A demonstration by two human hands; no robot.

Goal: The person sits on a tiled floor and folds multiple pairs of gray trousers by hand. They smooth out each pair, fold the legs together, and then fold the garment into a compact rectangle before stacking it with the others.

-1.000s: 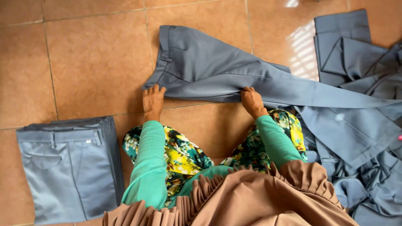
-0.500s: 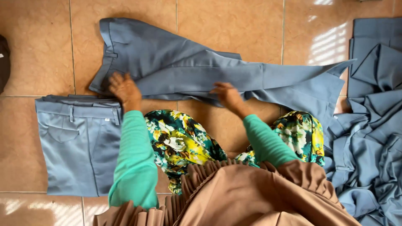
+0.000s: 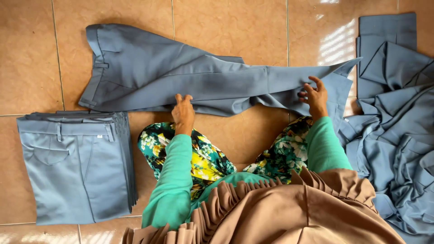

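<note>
A pair of grey-blue trousers (image 3: 181, 72) lies flat across the tiled floor, waistband at the left, legs running to the right. My left hand (image 3: 183, 113) presses its fingers on the near edge of the trousers around the thigh. My right hand (image 3: 315, 96) grips the fabric near the leg ends, fingers curled on the cloth. Both arms wear green sleeves.
A neat stack of folded grey-blue trousers (image 3: 77, 162) sits at the left. A loose heap of the same grey-blue garments (image 3: 393, 131) spreads along the right. My knees in floral cloth (image 3: 203, 158) and a brown pleated cloth (image 3: 280, 212) fill the near middle.
The view shifted so the trousers and folded stack sit further right. My right hand slid right along the legs to their ends; my left hand moved from the waist area to mid-thigh.
</note>
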